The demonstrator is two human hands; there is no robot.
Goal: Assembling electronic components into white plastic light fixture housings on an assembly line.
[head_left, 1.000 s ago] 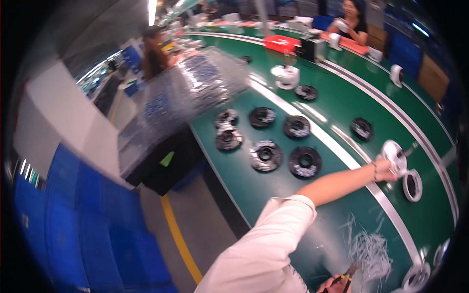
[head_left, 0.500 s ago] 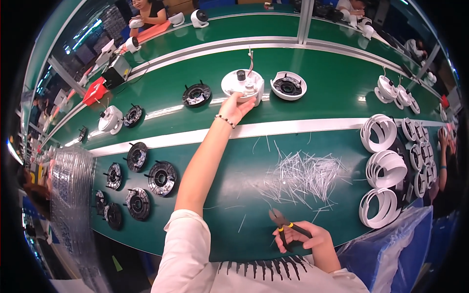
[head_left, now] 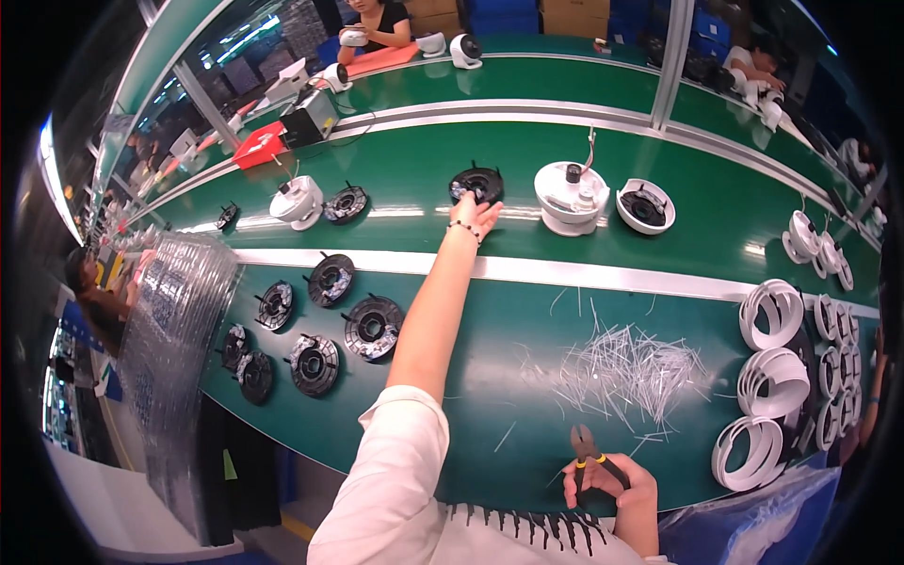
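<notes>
My left arm reaches far forward, and my left hand (head_left: 476, 217) grips the near edge of a black round plate (head_left: 477, 181) with upright prongs, lying on the far green surface. Just right of that hand stands a white rounded camera housing (head_left: 571, 198), open at the top, with a thin cable sticking up. Beside it is a white shell (head_left: 646, 206) with a black round part inside. Low at the front, my right hand (head_left: 617, 488) is wrapped round black-handled cutting pliers (head_left: 590, 461) with yellow bands. Their jaws point away from me and look slightly parted.
Loose white strips (head_left: 631, 372) lie piled on the near green table. White rings (head_left: 772, 381) stand stacked at the right. Several black round plates (head_left: 374, 328) lie at the left, beside clear plastic trays (head_left: 174, 339). A pale rail (head_left: 537, 271) divides the two surfaces. Co-workers sit beyond.
My left hand has let go of the white housing, which now stands on its base, and moved left onto the black plate. The view has turned left. My right hand still holds the pliers.
</notes>
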